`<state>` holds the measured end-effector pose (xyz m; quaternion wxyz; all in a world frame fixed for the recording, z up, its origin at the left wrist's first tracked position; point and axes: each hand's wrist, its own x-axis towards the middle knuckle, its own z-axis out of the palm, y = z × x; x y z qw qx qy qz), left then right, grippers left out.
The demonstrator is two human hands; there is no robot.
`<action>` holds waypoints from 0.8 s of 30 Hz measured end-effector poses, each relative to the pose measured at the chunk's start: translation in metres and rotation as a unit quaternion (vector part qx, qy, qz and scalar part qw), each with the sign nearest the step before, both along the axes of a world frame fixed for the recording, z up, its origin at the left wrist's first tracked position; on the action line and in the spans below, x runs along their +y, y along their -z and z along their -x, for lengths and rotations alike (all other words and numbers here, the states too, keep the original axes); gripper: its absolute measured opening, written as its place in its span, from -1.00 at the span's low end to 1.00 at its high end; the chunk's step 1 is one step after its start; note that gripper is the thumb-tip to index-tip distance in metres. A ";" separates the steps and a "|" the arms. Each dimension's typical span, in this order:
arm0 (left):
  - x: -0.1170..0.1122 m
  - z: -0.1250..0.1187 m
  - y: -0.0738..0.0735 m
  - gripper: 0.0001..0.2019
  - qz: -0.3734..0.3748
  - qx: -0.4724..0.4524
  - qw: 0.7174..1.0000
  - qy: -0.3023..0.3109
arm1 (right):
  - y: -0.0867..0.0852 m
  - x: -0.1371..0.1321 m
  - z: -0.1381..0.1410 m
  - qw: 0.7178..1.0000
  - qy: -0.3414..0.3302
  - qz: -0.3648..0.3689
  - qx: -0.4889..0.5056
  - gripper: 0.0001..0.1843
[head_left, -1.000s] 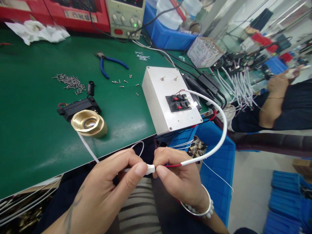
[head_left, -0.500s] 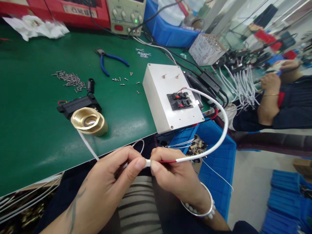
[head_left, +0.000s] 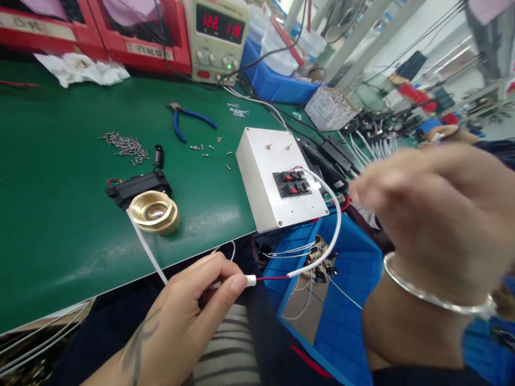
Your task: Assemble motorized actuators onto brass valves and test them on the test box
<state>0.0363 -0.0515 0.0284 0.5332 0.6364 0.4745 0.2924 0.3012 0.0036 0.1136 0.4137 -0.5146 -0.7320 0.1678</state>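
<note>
My left hand (head_left: 201, 311), below the bench edge, pinches a small white connector (head_left: 251, 280) between thumb and forefinger. A red wire leads from the connector into a white sleeved cable (head_left: 336, 230), which curves up to black push terminals (head_left: 293, 184) on a white box (head_left: 263, 161). My right hand (head_left: 434, 214) is raised at the right, smeared by motion; its fingers look curled, but whether they hold anything cannot be made out. On the bench stands a brass fitting (head_left: 171, 220) against a black housing (head_left: 139, 187); a white cable (head_left: 147, 249) runs from there toward my left hand.
Blue-handled pliers (head_left: 197, 116) and a pile of screws (head_left: 124, 146) lie on the green bench (head_left: 60, 214). Behind stands a power supply (head_left: 217, 40) with lit red digits. A blue bin (head_left: 350, 268) with wired parts sits below the edge. Another person's hand (head_left: 446, 133) shows at far right.
My right hand has let go of the connector and wire and moved up and right, close to the camera. My left hand still pinches the connector. The view has tilted up, revealing the power supply's display.
</note>
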 end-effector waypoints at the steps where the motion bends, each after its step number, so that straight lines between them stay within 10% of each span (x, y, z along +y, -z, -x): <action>1: -0.001 -0.001 0.002 -0.70 0.001 -0.003 1.000 0.017 | 0.004 0.023 -0.002 0.999 0.019 -0.039 0.032 -0.93; 8: -0.001 0.001 0.007 -0.82 -0.017 -0.031 0.998 0.050 | 0.060 0.148 -0.001 0.992 -0.014 0.122 0.001 -0.88; 18: 0.018 -0.011 0.039 -0.77 -0.153 -0.185 0.970 0.022 | 0.067 0.142 0.015 0.989 0.010 0.136 -0.056 -0.64; 24: 0.032 -0.007 0.030 -0.63 -0.175 -0.109 0.976 0.072 | 0.073 0.145 0.006 0.991 0.013 0.122 -0.061 -0.54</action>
